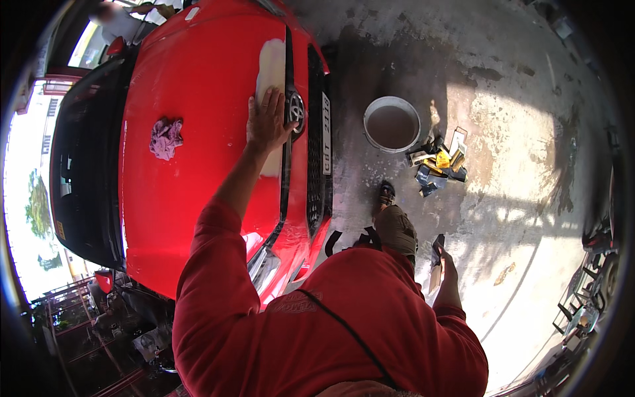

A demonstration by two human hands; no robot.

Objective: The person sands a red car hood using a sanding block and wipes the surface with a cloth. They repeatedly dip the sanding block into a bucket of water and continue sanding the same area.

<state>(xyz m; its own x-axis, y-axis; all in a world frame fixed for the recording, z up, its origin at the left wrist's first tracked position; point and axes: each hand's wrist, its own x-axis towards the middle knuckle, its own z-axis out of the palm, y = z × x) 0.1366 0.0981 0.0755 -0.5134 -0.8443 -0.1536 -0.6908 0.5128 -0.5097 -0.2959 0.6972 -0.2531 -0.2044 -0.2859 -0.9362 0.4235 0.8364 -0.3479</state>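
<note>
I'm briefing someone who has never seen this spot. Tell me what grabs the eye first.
The red car bonnet fills the left side, with a pale filler patch near its front edge. The left hand lies flat just below that patch, and a crumpled pinkish rag sits further back. A white bucket stands on the concrete floor.

a crumpled pink rag point(165, 137) is lying on the red bonnet. a white bucket point(391, 124) is standing on the concrete floor point(529, 132), just beside a heap of small tools and packets point(438, 163).
</note>
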